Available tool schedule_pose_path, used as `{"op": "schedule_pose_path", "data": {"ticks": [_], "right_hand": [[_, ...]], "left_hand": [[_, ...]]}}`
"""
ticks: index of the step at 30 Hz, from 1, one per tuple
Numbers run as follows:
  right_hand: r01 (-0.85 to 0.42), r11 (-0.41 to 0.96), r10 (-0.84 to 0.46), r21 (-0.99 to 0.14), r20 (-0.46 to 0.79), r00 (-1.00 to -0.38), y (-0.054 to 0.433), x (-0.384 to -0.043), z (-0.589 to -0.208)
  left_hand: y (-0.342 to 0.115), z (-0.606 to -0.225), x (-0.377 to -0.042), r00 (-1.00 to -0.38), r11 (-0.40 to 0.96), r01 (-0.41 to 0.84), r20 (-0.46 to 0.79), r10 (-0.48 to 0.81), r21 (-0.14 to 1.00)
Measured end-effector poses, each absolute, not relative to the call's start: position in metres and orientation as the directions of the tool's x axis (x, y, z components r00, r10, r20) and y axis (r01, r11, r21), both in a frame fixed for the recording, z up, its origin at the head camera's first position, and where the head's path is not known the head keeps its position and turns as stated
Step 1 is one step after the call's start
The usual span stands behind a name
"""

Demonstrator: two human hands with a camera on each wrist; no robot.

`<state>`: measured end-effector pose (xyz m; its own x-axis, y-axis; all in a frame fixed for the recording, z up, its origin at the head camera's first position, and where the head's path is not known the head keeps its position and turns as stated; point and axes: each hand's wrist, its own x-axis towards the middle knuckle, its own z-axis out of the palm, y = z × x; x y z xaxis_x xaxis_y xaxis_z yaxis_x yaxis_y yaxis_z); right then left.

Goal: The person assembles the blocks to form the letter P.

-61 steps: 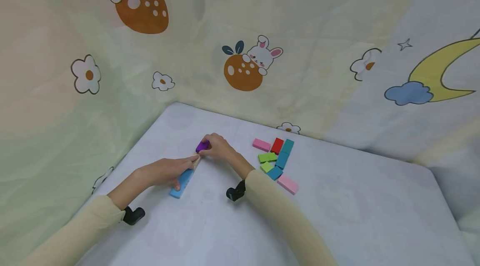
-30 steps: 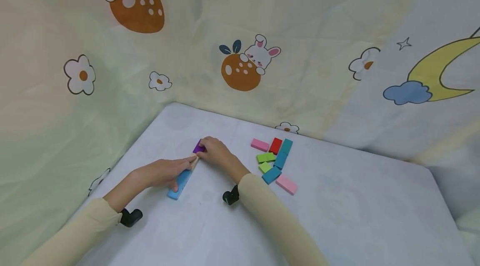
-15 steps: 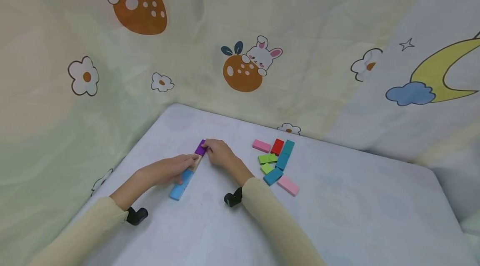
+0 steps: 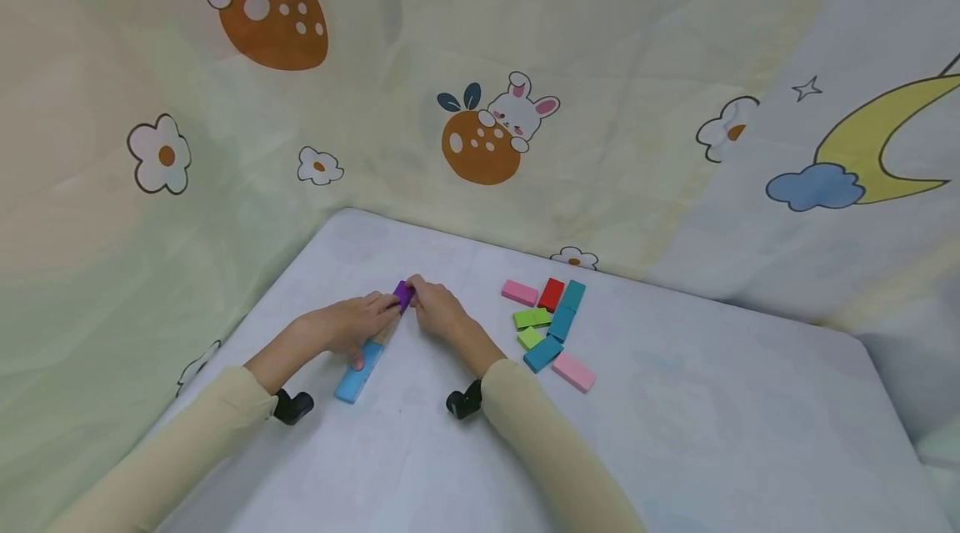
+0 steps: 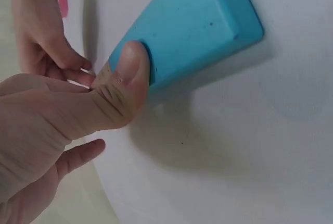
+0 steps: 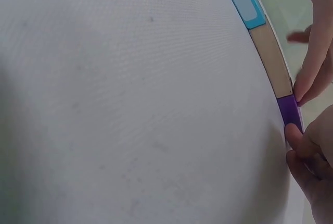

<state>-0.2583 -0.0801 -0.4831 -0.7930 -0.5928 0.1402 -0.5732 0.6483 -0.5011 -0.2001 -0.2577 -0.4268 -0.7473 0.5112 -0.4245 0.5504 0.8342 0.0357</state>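
Observation:
A light blue block, a bare wood-coloured block and a purple block lie end to end in a slanting row on the white table. My left hand reaches over the row from the left. Its thumb rests on the blue block, and a fingertip touches the purple block near its joint with the wood-coloured one. At the far end, my right hand pinches the purple block between thumb and finger. A printed character shows on the blue block in the right wrist view.
Right of the row lie loose blocks: pink ones, a red one, teal ones and light green ones. A patterned cloth hangs behind the white table.
The purple block has been turned into line with the row's far end. My left hand has shifted up and right, its fingers going from the wood-coloured block to the purple one.

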Motion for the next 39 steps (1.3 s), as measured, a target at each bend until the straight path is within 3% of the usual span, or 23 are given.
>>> {"op": "schedule_pose_path", "data": {"ticks": [6,12,15,22,26,30,35,39], "right_hand": [[-0.572,0.628,-0.600,-0.528,0.140,-0.788,-0.079,-0.259,-0.485],[-0.474,0.558,-0.592,-0.682,0.074,-0.803,-0.072,-0.261,-0.488],[-0.467,0.555,-0.604,-0.689,0.052,-0.795,-0.056,-0.255,-0.485],[-0.515,0.624,-0.617,-0.588,0.035,-0.786,0.027,-0.223,-0.467],[-0.496,0.683,-0.566,-0.537,0.041,-0.823,0.084,-0.204,-0.455],[-0.476,0.757,-0.512,-0.447,0.047,-0.858,0.133,-0.183,-0.459],[-0.561,0.781,-0.553,-0.272,0.114,-0.825,0.172,-0.162,-0.474],[-0.583,0.771,-0.561,-0.256,0.158,-0.812,0.184,-0.152,-0.481]], "left_hand": [[-0.259,-0.426,-0.204,-0.724,0.836,0.545,-0.468,0.507,0.061],[-0.253,-0.424,-0.213,-0.710,0.790,0.611,-0.466,0.528,-0.037],[-0.248,-0.428,-0.215,-0.707,0.776,0.628,-0.463,0.535,-0.062],[-0.242,-0.437,-0.212,-0.715,0.737,0.663,-0.403,0.571,-0.131],[-0.245,-0.435,-0.211,-0.704,0.685,0.699,-0.362,0.611,-0.203],[-0.246,-0.432,-0.210,-0.703,0.682,0.702,-0.355,0.617,-0.205],[-0.245,-0.426,-0.209,-0.697,0.672,0.709,-0.350,0.625,-0.212],[-0.245,-0.421,-0.208,-0.692,0.654,0.718,-0.346,0.633,-0.238]]}}
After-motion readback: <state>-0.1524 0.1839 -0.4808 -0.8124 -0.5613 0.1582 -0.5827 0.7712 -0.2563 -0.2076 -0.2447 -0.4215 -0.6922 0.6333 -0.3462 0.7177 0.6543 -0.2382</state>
